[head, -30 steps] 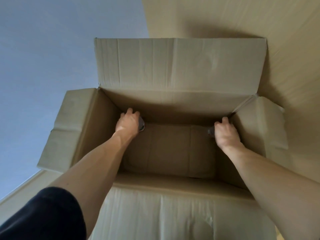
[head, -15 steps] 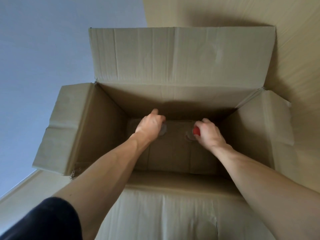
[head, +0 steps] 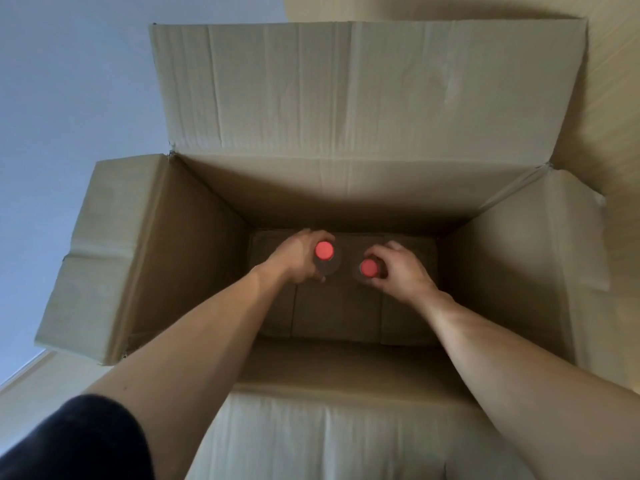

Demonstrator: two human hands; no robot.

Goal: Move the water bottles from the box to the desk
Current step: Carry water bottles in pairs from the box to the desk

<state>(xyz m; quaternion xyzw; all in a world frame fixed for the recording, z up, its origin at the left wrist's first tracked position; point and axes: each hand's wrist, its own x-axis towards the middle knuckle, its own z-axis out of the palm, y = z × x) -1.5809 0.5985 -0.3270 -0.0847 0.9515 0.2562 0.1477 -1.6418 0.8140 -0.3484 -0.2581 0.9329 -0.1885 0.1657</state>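
Note:
I look straight down into a large open cardboard box [head: 512,278]. Two clear water bottles stand upright inside it, seen from above by their red caps. My left hand [head: 298,259] grips the left bottle [head: 324,251] around its neck and shoulder. My right hand [head: 398,270] curls round the right bottle [head: 369,268] just below its cap. The bottles are a small gap apart near the middle of the box floor. Their bodies are mostly hidden under my hands.
The box's four flaps are folded outward; the far flap [head: 363,88] stands tall, the side flaps [head: 100,251] spread left and right. A pale blue-grey wall [head: 69,81] lies to the left and a light wooden surface [head: 616,98] to the right.
Both hands have moved from the box's far corners toward the middle, bringing the bottles with them. The red caps now show in full, and my view has come closer to the box.

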